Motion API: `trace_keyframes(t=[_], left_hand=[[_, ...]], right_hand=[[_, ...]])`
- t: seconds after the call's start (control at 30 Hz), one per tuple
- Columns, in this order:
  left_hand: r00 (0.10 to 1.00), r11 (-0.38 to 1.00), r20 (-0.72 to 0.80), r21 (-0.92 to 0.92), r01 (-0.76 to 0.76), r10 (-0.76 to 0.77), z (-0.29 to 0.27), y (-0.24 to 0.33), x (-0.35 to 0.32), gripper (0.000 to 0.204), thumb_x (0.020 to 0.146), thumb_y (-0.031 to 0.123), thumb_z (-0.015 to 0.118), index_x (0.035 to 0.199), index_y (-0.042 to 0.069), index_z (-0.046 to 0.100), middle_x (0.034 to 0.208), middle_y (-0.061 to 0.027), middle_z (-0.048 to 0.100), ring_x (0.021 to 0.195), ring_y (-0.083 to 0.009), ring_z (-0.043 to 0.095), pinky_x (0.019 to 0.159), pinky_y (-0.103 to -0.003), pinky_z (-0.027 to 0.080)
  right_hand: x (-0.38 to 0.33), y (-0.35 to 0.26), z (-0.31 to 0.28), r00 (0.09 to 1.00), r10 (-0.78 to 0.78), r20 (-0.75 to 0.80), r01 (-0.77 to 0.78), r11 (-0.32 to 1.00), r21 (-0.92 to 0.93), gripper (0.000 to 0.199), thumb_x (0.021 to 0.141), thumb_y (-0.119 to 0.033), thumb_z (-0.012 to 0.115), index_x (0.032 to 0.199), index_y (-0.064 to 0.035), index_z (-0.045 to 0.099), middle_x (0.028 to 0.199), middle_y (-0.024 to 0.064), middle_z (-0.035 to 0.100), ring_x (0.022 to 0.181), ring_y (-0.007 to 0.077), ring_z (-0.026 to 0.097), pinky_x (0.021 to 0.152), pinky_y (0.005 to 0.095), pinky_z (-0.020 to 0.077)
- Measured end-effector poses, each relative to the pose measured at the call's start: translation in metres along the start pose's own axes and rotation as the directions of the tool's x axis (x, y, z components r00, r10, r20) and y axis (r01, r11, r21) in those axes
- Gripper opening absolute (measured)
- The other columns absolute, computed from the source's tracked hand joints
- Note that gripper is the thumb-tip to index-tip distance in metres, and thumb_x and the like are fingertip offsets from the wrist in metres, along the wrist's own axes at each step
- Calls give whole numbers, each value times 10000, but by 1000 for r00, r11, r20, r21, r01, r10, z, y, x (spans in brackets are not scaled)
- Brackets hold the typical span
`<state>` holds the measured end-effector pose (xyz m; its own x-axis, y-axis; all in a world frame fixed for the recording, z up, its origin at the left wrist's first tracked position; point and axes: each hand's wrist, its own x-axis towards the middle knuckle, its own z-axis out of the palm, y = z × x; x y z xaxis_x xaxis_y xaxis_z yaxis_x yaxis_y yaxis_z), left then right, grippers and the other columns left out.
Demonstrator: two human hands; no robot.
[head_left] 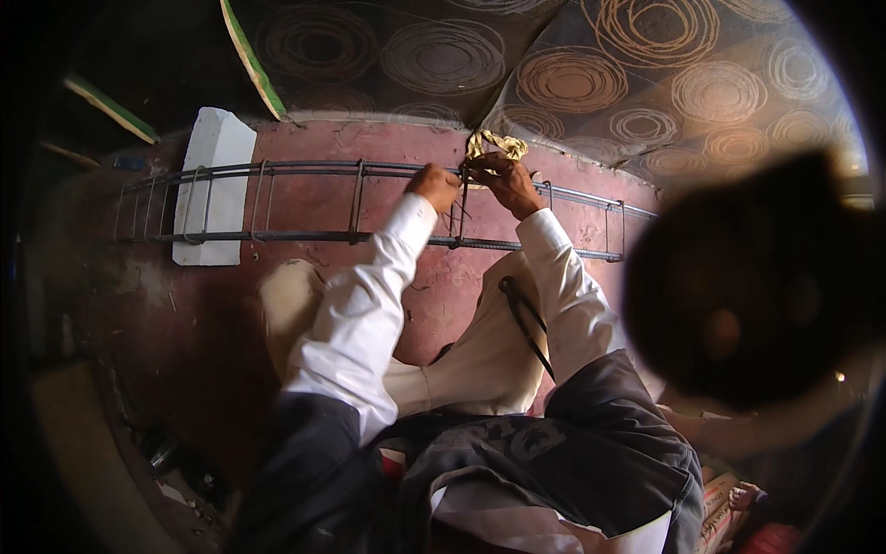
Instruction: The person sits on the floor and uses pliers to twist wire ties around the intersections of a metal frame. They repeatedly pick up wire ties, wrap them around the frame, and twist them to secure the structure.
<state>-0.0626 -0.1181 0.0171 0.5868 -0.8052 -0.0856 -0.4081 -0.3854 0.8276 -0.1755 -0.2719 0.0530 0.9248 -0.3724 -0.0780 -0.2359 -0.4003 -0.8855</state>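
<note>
A long rebar cage, made of dark steel bars joined by thin rectangular stirrups, runs from left to right in front of my legs. My left hand is closed in a fist at the cage's far upper bar. Beside it, the fingers of my right hand are pinched where a stirrup crosses that bar. Whatever lies between the fingers of either hand is too small or hidden to make out. Just beyond my right hand lies a crumpled yellow cloth.
A white block stands at the cage's left part. Over my right thigh lies a dark tool with long thin handles. Another person's dark, blurred head is close on the right. A patterned covering borders the reddish floor.
</note>
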Motion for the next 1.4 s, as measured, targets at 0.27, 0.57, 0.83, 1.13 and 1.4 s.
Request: trace_keyframes(t=[0.27, 0.57, 0.83, 1.13, 1.4], left_hand=[[907, 969, 419, 237, -65, -42, -60, 40, 46, 228, 718, 236, 716, 856, 61, 761, 747, -111, 710, 647, -195, 643, 680, -330, 514], [845, 935, 479, -125, 331, -236, -47, 15, 109, 184, 811, 5, 652, 987, 23, 702, 739, -44, 672, 483, -69, 533, 425, -256, 434], [703, 927, 609, 184, 326, -368, -24, 27, 149, 148, 838, 19, 639, 976, 14, 693, 728, -58, 668, 491, -75, 537, 417, -244, 419], [582, 762, 742, -153, 630, -333, -47, 24, 136, 327, 933, 307, 567, 1043, 21, 682, 869, -99, 715, 681, -171, 672, 545, -288, 489], [529, 491, 848, -458, 741, -7, -66, -32, 141, 439, 946, 434, 523, 990, 22, 668, 883, -125, 703, 772, -270, 678, 709, -403, 559]], right_hand=[[-4, 7, 3, 996, -46, -73, 41, 997, -65, 244, 878, -190, 675, 1066, -37, 706, 1105, 101, 667, 983, 227, 652, 843, 325, 503], [-9, 17, 11, 946, -277, -170, 240, 948, -211, 185, 843, -120, 670, 1001, -42, 727, 1050, 127, 651, 917, 294, 658, 780, 368, 544], [-18, 7, 21, 852, -497, -166, 321, 745, -584, 216, 811, -23, 625, 993, -74, 729, 1023, 86, 636, 950, 283, 603, 819, 405, 466], [-17, 15, 25, 866, -449, -222, 282, 804, -524, 202, 812, -74, 567, 952, -89, 712, 1016, 73, 605, 995, 270, 570, 847, 411, 414], [-7, -1, 35, 814, -541, -210, 322, 723, -611, 200, 788, -87, 586, 904, -152, 736, 957, 60, 615, 977, 247, 588, 808, 446, 426]])
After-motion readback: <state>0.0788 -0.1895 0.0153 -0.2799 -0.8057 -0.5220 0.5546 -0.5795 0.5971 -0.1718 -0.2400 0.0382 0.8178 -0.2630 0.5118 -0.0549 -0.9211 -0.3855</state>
